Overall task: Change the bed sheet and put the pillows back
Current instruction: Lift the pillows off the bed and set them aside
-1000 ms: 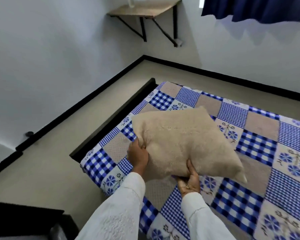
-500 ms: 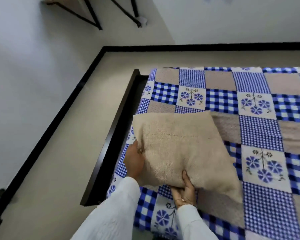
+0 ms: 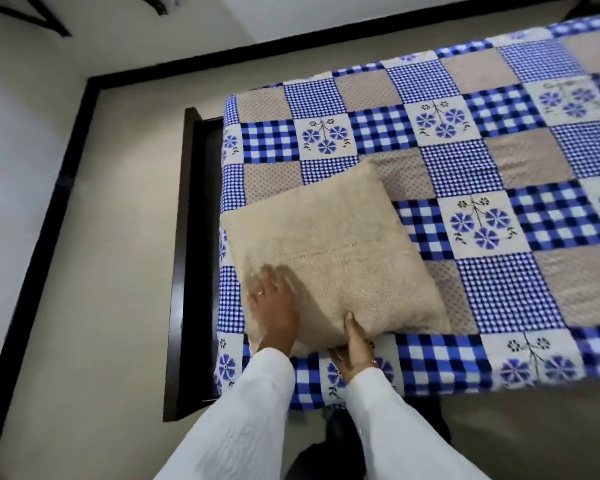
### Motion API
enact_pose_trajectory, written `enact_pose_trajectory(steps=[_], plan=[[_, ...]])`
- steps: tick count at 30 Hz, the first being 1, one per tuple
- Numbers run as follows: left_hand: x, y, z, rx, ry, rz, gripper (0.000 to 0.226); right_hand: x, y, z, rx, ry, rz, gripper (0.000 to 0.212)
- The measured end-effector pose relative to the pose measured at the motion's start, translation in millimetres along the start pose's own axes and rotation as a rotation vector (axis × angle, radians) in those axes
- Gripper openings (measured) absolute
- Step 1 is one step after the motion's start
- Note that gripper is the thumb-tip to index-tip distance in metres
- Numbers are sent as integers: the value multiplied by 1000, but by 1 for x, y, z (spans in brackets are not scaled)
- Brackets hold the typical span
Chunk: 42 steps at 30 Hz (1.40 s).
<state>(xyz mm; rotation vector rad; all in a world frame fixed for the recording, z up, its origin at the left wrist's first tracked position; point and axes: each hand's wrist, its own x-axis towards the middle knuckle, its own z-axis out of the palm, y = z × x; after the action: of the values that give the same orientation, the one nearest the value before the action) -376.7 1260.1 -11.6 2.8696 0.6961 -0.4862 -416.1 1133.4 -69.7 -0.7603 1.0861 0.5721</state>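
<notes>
1 pillow [image 3: 329, 258], tan and coarse-woven, lies on the near left part of the bed, turned a little so that 1 corner points toward the far side. Its left edge sits just at the left edge of the sheet [image 3: 492, 168], a patchwork of blue checks, tan squares and blue flowers that covers the mattress smoothly.

The left hand [image 3: 274, 306] rests flat on the pillow's near left corner, fingers spread and straight, though it is blurred. The right hand [image 3: 352, 351] grips the pillow's near edge, thumb up against the side and fingers tucked under.

The step in hand looks like seating the pillow. To do it well, I would press down with the flat hand while the gripping hand nudges the near edge until the pillow squares up with the checks, then slide the fingers out low so the sheet does not wrinkle.

On the left, the dark bed frame [image 3: 191, 258] runs just beside the pillow, so any push that way could tip it over the side onto the floor [image 3: 111, 271]. The near edge of the bed is close too. To the right and far side the sheet lies open, giving plenty of room to shift the pillow or lay a 2nd beside it.
</notes>
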Motion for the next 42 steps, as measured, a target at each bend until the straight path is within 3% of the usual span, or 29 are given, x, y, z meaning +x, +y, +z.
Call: enact_pose_trajectory(steps=[5,8,12,20,31,39,42], plan=[[-25,57,-3,84,-134,271,67,3,-25,-20,-100,207,-104,72],[-44,98,-2,59,-145,404,65,-20,-61,-41,-61,291,-192,53],[-73,170,-6,-51,-213,546,59,-44,-125,-88,68,255,-300,27],[-166,366,-5,-187,-264,805,50,-111,-276,-238,172,317,-493,21],[-268,635,4,-237,-274,1007,48,-177,-484,-436,231,379,-636,18],[-265,828,26,-245,-331,1046,45,-154,-645,-522,274,365,-650,13],[-246,909,30,-308,-393,983,47,-133,-726,-544,276,361,-640,11]])
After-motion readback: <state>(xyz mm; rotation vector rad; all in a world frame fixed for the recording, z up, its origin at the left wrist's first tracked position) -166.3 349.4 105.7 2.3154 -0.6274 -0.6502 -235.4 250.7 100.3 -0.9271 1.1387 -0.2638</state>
